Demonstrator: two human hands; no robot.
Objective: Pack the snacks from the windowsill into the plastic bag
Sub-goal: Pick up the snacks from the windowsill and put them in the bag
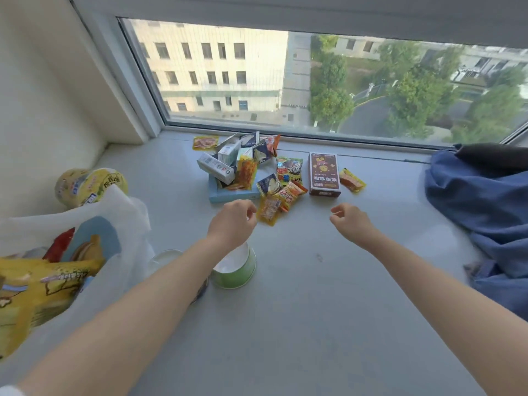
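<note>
You count two hands [233,221] [350,221], one brown box [324,174], one pale blue tray [228,195], two white cartons [216,167] [228,151], roughly ten small snack packets [352,180], one green paper cup [238,272], one yellow tub [85,185], one white plastic bag [123,207] and one blue garment [485,201].

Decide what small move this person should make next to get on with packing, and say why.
Probably close the left hand on the small yellow packet right beside it: it and the right hand hold nothing, that packet lies nearest, and the plastic bag sits on the left.
</note>
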